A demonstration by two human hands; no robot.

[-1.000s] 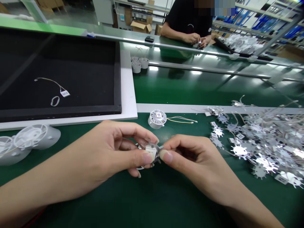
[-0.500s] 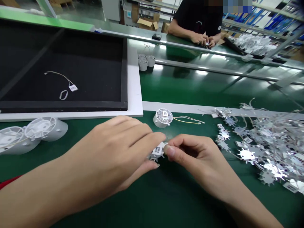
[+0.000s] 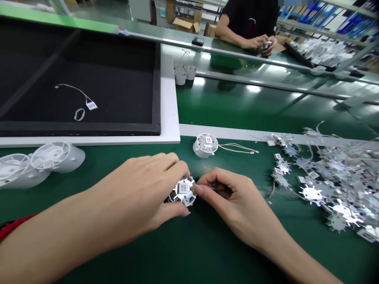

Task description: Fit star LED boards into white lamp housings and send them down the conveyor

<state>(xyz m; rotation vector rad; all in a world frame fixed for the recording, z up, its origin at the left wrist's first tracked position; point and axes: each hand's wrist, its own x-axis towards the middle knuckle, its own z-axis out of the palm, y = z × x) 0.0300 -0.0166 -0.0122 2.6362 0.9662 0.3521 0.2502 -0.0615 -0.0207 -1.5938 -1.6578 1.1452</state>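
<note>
The round white housing [image 3: 184, 191] with a star-shaped LED plate on top is sitting on the green mat [image 3: 207, 252], between both hands. The left hand [image 3: 142, 189] is cupping it, fingers curled round its rim; the right hand [image 3: 227, 193] is pinching at its right edge. Risk: uneven pressing could be bending the plate's thin tabs or seating it crooked. Half a second ago the plate was tilted between the fingertips; it is now lying flat. A finished housing [image 3: 205, 144] and loose plates [image 3: 328, 177] are lying near.

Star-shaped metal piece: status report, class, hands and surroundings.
Left hand and right hand both pinch star-shaped metal piece. White round housing just beyond.
</note>
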